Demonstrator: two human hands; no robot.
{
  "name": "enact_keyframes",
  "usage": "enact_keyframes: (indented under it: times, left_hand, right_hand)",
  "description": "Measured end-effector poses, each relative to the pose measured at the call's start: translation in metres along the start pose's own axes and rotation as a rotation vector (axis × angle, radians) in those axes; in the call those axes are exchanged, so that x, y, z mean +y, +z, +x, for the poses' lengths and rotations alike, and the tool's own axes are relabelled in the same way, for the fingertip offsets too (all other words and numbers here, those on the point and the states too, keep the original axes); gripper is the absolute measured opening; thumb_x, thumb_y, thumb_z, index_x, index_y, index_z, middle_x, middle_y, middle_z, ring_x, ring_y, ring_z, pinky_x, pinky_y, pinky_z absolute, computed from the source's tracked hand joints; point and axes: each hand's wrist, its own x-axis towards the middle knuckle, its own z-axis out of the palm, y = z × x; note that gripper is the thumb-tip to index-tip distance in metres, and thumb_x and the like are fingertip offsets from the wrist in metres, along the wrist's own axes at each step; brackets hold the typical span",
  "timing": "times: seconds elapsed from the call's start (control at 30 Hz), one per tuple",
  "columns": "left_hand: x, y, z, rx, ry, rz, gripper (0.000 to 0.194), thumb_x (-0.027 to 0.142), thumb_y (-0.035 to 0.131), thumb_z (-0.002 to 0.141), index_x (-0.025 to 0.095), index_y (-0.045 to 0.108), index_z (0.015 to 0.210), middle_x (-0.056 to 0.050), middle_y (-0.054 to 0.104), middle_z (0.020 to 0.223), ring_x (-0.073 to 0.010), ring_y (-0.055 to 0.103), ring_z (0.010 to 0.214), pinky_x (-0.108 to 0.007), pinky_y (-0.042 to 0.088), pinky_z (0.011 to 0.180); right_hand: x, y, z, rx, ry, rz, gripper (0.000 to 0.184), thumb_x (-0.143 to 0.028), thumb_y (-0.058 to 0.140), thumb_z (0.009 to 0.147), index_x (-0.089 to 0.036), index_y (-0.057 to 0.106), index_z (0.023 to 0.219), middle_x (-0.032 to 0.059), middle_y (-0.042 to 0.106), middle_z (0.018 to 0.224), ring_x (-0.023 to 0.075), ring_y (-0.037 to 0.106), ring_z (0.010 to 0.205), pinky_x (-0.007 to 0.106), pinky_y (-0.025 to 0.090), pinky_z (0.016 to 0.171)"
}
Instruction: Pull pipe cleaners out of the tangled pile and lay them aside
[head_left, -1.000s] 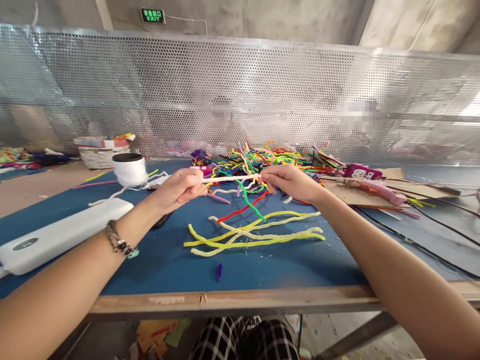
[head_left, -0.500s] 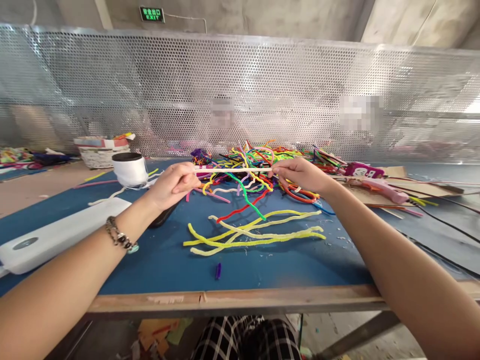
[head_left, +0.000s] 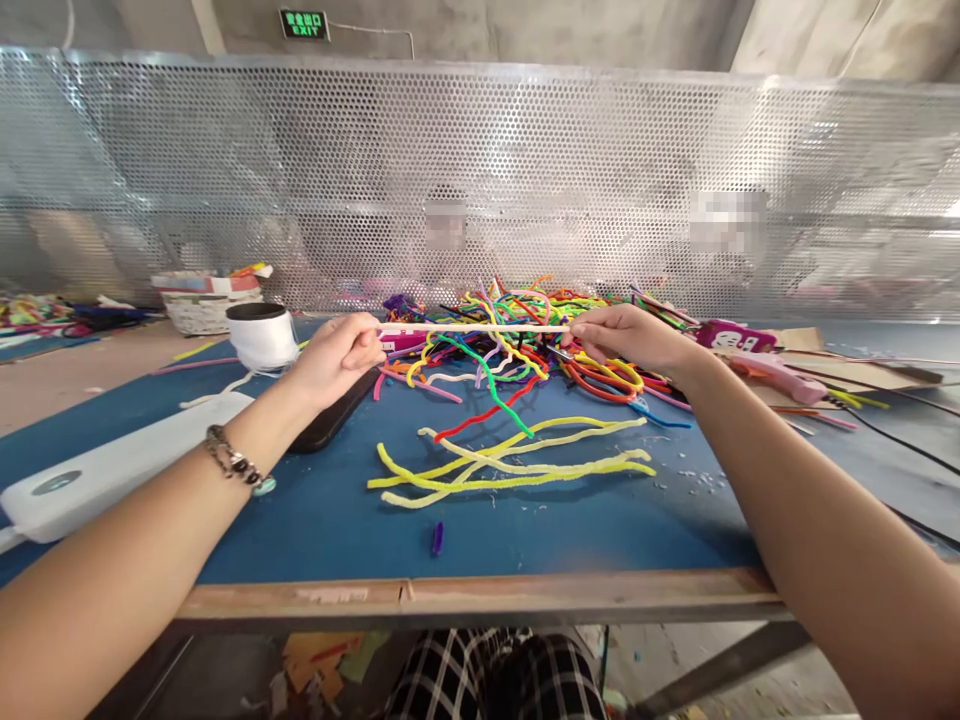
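My left hand (head_left: 337, 352) and my right hand (head_left: 626, 335) each pinch one end of a thin cream pipe cleaner (head_left: 472, 327), stretched level and straight above the blue table (head_left: 322, 520). Behind and under it lies a tangled heap of many-coloured pipe cleaners (head_left: 525, 330). Several yellow pipe cleaners (head_left: 510, 462) lie loose on the table nearer to me. A green one (head_left: 491, 385) and a red one (head_left: 487, 412) trail out of the heap.
A white roll of tape (head_left: 261, 336) and a basket (head_left: 202, 305) stand at the left, a long white case (head_left: 112, 465) and a black object (head_left: 330, 420) by my left forearm. A pink glue gun (head_left: 772, 375) lies on cardboard at the right. A perforated metal screen (head_left: 480, 180) closes the back.
My hands have drawn apart, the right moving right and the left moving left, so the cream pipe cleaner is now stretched much longer between them and held slightly higher.
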Motion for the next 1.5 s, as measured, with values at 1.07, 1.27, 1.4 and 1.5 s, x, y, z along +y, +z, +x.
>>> enact_keyframes:
  times: [1.07, 1.27, 1.4, 1.5]
  left_hand:
    - [-0.001, -0.012, 0.008, 0.299, 0.054, -0.149, 0.034, 0.003, 0.034, 0.077, 0.014, 0.035, 0.045, 0.008, 0.028, 0.029, -0.0033, 0.022, 0.034, -0.016, 0.028, 0.045]
    - [-0.001, -0.011, 0.007, 0.379, 0.063, -0.114, 0.032, 0.001, 0.034, 0.075, 0.014, 0.034, 0.046, 0.008, 0.028, 0.028, -0.0036, 0.023, 0.034, -0.016, 0.028, 0.044]
    - [-0.002, -0.014, 0.008, 0.460, 0.060, -0.077, 0.029, 0.002, 0.036, 0.074, 0.014, 0.035, 0.048, 0.009, 0.028, 0.029, -0.0032, 0.022, 0.034, -0.016, 0.025, 0.041]
    - [-0.001, -0.017, 0.009, 0.499, 0.051, -0.057, 0.028, 0.002, 0.038, 0.073, 0.015, 0.034, 0.048, 0.010, 0.029, 0.030, -0.0025, 0.022, 0.033, -0.016, 0.023, 0.040]
  right_hand:
    - [0.001, 0.003, -0.004, -0.309, 0.129, 0.146, 0.019, -0.022, 0.041, 0.079, -0.012, 0.058, 0.078, -0.0052, 0.045, 0.043, 0.0048, 0.034, 0.039, 0.019, 0.024, 0.038]
    - [0.006, 0.004, -0.002, -0.326, 0.057, 0.215, 0.024, -0.027, 0.043, 0.081, -0.013, 0.053, 0.097, -0.0046, 0.051, 0.051, 0.0042, 0.036, 0.041, 0.018, 0.025, 0.039]
    - [0.005, 0.011, 0.000, -0.242, 0.012, 0.184, 0.026, -0.031, 0.043, 0.081, -0.013, 0.054, 0.096, -0.0066, 0.046, 0.048, 0.0040, 0.034, 0.039, 0.018, 0.024, 0.041]
    - [-0.001, 0.019, 0.002, -0.173, -0.006, 0.002, 0.028, -0.033, 0.043, 0.081, -0.012, 0.059, 0.092, -0.0063, 0.044, 0.047, 0.0052, 0.038, 0.043, 0.019, 0.028, 0.046]
